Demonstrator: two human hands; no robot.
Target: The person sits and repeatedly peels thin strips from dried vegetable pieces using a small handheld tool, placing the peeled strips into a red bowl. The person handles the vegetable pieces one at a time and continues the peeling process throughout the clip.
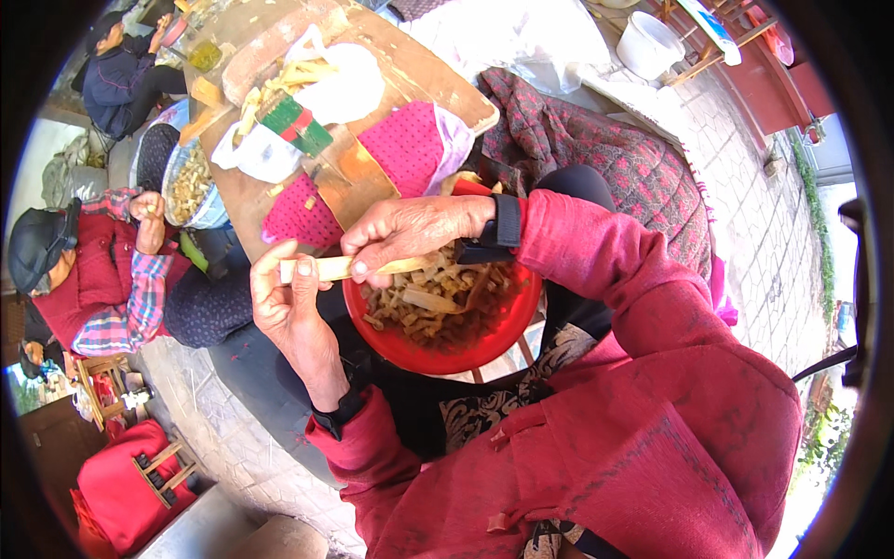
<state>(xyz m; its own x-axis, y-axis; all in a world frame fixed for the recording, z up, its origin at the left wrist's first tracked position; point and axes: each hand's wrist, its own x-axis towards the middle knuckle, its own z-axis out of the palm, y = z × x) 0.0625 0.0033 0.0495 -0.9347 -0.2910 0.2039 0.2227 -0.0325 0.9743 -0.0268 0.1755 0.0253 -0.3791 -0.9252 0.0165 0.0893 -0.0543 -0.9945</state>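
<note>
A flat, pale yellow strip of what looks like dried plant material (334, 268) stretches between my hands above a red plastic basin (447, 360). My left hand (300, 307) pinches its left end between thumb and fingers. Nearer the basin, my right hand (412, 234) grips the strip with the thumb on top, and the strip runs on beneath the palm. Short cut pieces (412, 307) and a longer husk-like piece (433, 300) lie in the basin. Just beyond my right hand, a wooden board (356, 189) rests over pink dotted cloth (405, 143) at the table's edge.
The wooden table (426, 52) bears a plastic bag with yellow strips (307, 73), a green block with a red band (297, 126) and a long reddish block (279, 49). At left a seated person in a cap (91, 279) works by a basin of pieces (188, 185); another person (126, 84) sits beyond.
</note>
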